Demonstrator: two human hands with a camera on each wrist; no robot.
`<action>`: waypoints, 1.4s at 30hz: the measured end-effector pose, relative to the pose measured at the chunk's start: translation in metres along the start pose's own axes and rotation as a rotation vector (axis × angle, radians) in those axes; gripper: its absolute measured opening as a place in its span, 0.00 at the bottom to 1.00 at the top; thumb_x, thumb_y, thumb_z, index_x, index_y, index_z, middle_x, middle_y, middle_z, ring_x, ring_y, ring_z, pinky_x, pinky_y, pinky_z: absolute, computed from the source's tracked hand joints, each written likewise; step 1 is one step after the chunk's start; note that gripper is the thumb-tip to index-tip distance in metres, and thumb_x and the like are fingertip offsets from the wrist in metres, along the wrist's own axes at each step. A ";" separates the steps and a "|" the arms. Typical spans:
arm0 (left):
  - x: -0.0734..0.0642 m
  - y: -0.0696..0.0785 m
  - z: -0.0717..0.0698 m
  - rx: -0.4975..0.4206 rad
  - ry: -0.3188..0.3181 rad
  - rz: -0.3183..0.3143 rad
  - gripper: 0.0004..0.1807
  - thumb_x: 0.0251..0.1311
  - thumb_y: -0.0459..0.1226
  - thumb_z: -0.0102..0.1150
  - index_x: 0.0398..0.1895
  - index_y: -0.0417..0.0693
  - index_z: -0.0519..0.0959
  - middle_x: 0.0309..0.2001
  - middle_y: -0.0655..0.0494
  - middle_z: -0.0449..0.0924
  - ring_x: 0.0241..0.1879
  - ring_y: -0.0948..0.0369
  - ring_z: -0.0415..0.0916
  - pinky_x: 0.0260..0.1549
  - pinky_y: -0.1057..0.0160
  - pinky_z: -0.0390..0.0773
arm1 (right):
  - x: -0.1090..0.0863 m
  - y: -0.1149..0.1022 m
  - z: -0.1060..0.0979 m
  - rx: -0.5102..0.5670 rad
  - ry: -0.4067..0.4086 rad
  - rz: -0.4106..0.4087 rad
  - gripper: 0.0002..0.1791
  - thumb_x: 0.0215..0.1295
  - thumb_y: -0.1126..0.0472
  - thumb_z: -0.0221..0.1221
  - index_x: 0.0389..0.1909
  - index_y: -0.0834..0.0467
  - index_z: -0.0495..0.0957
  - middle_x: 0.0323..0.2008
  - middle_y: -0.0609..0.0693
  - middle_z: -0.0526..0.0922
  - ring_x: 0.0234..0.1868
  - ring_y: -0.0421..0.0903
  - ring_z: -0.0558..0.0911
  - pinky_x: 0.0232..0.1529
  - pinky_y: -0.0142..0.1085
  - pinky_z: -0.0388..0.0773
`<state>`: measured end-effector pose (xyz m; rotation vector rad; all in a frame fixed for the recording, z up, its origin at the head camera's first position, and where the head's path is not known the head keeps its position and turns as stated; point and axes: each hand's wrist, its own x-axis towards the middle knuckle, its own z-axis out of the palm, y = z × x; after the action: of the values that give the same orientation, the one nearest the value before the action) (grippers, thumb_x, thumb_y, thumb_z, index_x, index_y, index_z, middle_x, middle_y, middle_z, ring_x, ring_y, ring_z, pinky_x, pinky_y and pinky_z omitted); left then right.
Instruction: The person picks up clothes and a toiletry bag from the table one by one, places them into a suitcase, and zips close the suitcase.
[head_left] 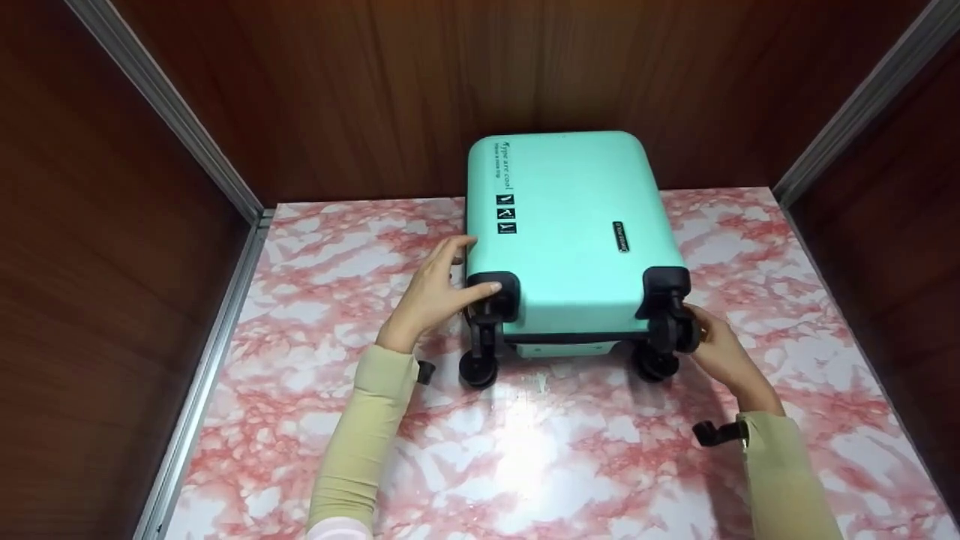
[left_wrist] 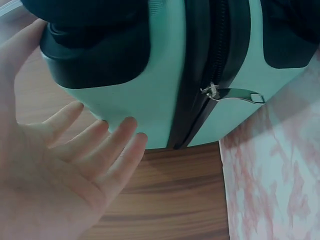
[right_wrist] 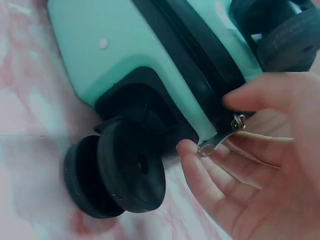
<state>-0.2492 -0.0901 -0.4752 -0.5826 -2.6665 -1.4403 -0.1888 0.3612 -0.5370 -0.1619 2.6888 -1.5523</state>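
A mint-green hard-shell suitcase [head_left: 577,210] lies flat, its wheeled end toward me. My left hand [head_left: 435,292] is at its left near corner, the thumb on the black corner guard [head_left: 504,289] and the fingers extended along the side. In the left wrist view those fingers [left_wrist: 120,142] are nearly straight, and a metal zipper pull [left_wrist: 242,95] hangs on the black zipper band. At the right near corner, partly hidden by wheels, is my right hand [head_left: 724,349]. Its thumb touches the zipper band, while another zipper pull [right_wrist: 220,141] lies against its loosely bent fingers.
Black double wheels [right_wrist: 132,170] stick out from the suitcase's near corners. Underneath is a pink-and-white marbled tabletop [head_left: 360,247]. A brown wood panel [head_left: 360,97] stands right behind the suitcase, with more panels and metal rails [head_left: 202,375] at the sides.
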 end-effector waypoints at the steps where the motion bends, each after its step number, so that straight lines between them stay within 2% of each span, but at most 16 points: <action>1: 0.001 -0.001 0.001 -0.004 0.001 0.002 0.47 0.55 0.62 0.71 0.74 0.52 0.66 0.71 0.59 0.65 0.65 0.54 0.67 0.63 0.54 0.66 | -0.001 0.000 0.001 -0.039 0.023 -0.018 0.27 0.69 0.68 0.60 0.68 0.68 0.71 0.57 0.65 0.78 0.46 0.37 0.77 0.45 0.27 0.72; 4: 0.004 -0.002 0.005 -0.008 -0.002 0.002 0.51 0.52 0.64 0.72 0.76 0.54 0.65 0.73 0.59 0.62 0.65 0.52 0.68 0.63 0.53 0.67 | -0.004 0.002 0.004 -0.188 0.116 -0.092 0.21 0.63 0.72 0.62 0.57 0.68 0.77 0.47 0.64 0.83 0.44 0.49 0.79 0.47 0.36 0.73; 6: 0.004 -0.003 0.008 -0.006 -0.011 -0.004 0.55 0.49 0.65 0.73 0.78 0.57 0.62 0.75 0.58 0.58 0.66 0.51 0.68 0.63 0.51 0.67 | -0.007 0.002 0.006 -0.279 0.166 -0.139 0.15 0.64 0.72 0.62 0.51 0.69 0.78 0.43 0.66 0.84 0.45 0.58 0.82 0.49 0.46 0.75; 9: 0.004 -0.004 0.014 -0.014 -0.045 -0.024 0.60 0.44 0.67 0.75 0.80 0.69 0.56 0.80 0.59 0.47 0.72 0.50 0.59 0.65 0.45 0.64 | -0.012 0.002 0.011 -0.386 0.184 -0.196 0.10 0.68 0.71 0.60 0.49 0.67 0.78 0.42 0.68 0.83 0.45 0.69 0.82 0.45 0.61 0.74; 12: 0.004 -0.005 0.020 -0.048 -0.083 -0.031 0.59 0.44 0.66 0.75 0.80 0.81 0.51 0.82 0.63 0.34 0.77 0.49 0.45 0.66 0.39 0.59 | -0.017 0.002 0.015 -0.450 0.181 -0.243 0.10 0.72 0.70 0.57 0.51 0.67 0.77 0.43 0.70 0.83 0.46 0.73 0.80 0.45 0.66 0.72; 14: 0.003 -0.005 0.022 -0.064 -0.102 -0.038 0.57 0.47 0.66 0.74 0.79 0.87 0.50 0.81 0.64 0.29 0.78 0.47 0.42 0.66 0.37 0.59 | -0.020 0.004 0.018 -0.473 0.204 -0.260 0.09 0.73 0.70 0.55 0.49 0.68 0.77 0.42 0.70 0.82 0.46 0.73 0.80 0.45 0.66 0.72; 20: 0.001 0.000 0.025 -0.051 -0.136 -0.059 0.53 0.53 0.68 0.67 0.79 0.88 0.46 0.81 0.55 0.29 0.77 0.44 0.45 0.65 0.35 0.60 | -0.024 0.013 0.020 -0.443 0.253 -0.277 0.09 0.75 0.69 0.53 0.42 0.72 0.78 0.36 0.69 0.81 0.43 0.71 0.80 0.44 0.63 0.73; 25: -0.003 0.003 0.025 -0.092 -0.154 -0.072 0.51 0.57 0.67 0.64 0.79 0.88 0.44 0.82 0.56 0.29 0.78 0.46 0.42 0.66 0.35 0.57 | -0.029 0.020 0.018 -0.387 0.250 -0.329 0.07 0.73 0.73 0.53 0.42 0.73 0.78 0.34 0.68 0.81 0.42 0.68 0.81 0.42 0.60 0.73; 28: -0.004 0.004 0.024 -0.105 -0.162 -0.078 0.51 0.58 0.67 0.63 0.79 0.88 0.43 0.82 0.57 0.29 0.78 0.46 0.41 0.67 0.35 0.56 | -0.034 0.022 0.021 -0.342 0.242 -0.283 0.09 0.75 0.71 0.52 0.43 0.73 0.78 0.35 0.67 0.82 0.43 0.64 0.82 0.43 0.56 0.74; 30: -0.004 0.005 0.024 -0.104 -0.169 -0.080 0.51 0.59 0.67 0.62 0.79 0.88 0.42 0.82 0.57 0.29 0.78 0.45 0.41 0.67 0.35 0.56 | -0.038 0.020 0.026 -0.286 0.230 -0.214 0.12 0.78 0.66 0.51 0.47 0.70 0.80 0.39 0.64 0.83 0.45 0.58 0.82 0.46 0.47 0.75; 32: -0.005 0.004 0.023 -0.097 -0.169 -0.087 0.50 0.60 0.67 0.61 0.79 0.88 0.41 0.82 0.58 0.28 0.78 0.45 0.41 0.67 0.35 0.56 | -0.040 0.017 0.032 -0.241 0.219 -0.195 0.15 0.79 0.63 0.52 0.57 0.66 0.78 0.47 0.62 0.83 0.51 0.52 0.80 0.52 0.37 0.73; 35: -0.007 0.004 0.021 -0.089 -0.158 -0.092 0.50 0.60 0.67 0.61 0.79 0.87 0.41 0.82 0.57 0.29 0.78 0.44 0.42 0.67 0.35 0.55 | -0.036 0.011 0.044 -0.183 0.216 -0.288 0.15 0.77 0.65 0.55 0.60 0.62 0.77 0.52 0.61 0.81 0.53 0.50 0.78 0.55 0.32 0.68; 37: -0.008 0.003 0.020 -0.085 -0.150 -0.091 0.50 0.60 0.67 0.61 0.79 0.86 0.41 0.82 0.56 0.29 0.78 0.44 0.42 0.67 0.35 0.55 | -0.036 0.007 0.052 -0.203 0.224 -0.334 0.14 0.74 0.67 0.57 0.58 0.62 0.77 0.52 0.62 0.80 0.52 0.53 0.77 0.55 0.38 0.69; 39: -0.008 0.002 0.020 -0.087 -0.149 -0.090 0.51 0.60 0.67 0.61 0.80 0.86 0.41 0.82 0.55 0.29 0.78 0.44 0.42 0.67 0.36 0.55 | -0.038 0.004 0.060 -0.248 0.226 -0.338 0.08 0.74 0.68 0.57 0.50 0.62 0.79 0.45 0.63 0.80 0.46 0.57 0.78 0.50 0.47 0.72; 41: -0.009 0.001 0.020 -0.089 -0.147 -0.089 0.51 0.60 0.67 0.61 0.80 0.85 0.42 0.82 0.54 0.30 0.78 0.43 0.42 0.67 0.35 0.55 | -0.042 -0.001 0.068 -0.308 0.198 -0.250 0.06 0.76 0.64 0.56 0.47 0.60 0.79 0.43 0.60 0.81 0.44 0.57 0.81 0.46 0.51 0.76; 42: -0.008 0.001 0.020 -0.088 -0.143 -0.089 0.51 0.60 0.67 0.62 0.80 0.85 0.42 0.82 0.54 0.30 0.78 0.43 0.43 0.67 0.35 0.55 | -0.042 -0.004 0.072 -0.331 0.177 -0.243 0.07 0.76 0.63 0.56 0.48 0.60 0.79 0.43 0.60 0.82 0.45 0.59 0.82 0.47 0.54 0.76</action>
<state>-0.2386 -0.0753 -0.4877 -0.6031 -2.7825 -1.6043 -0.1406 0.3012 -0.5707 -0.3900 3.1545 -1.2047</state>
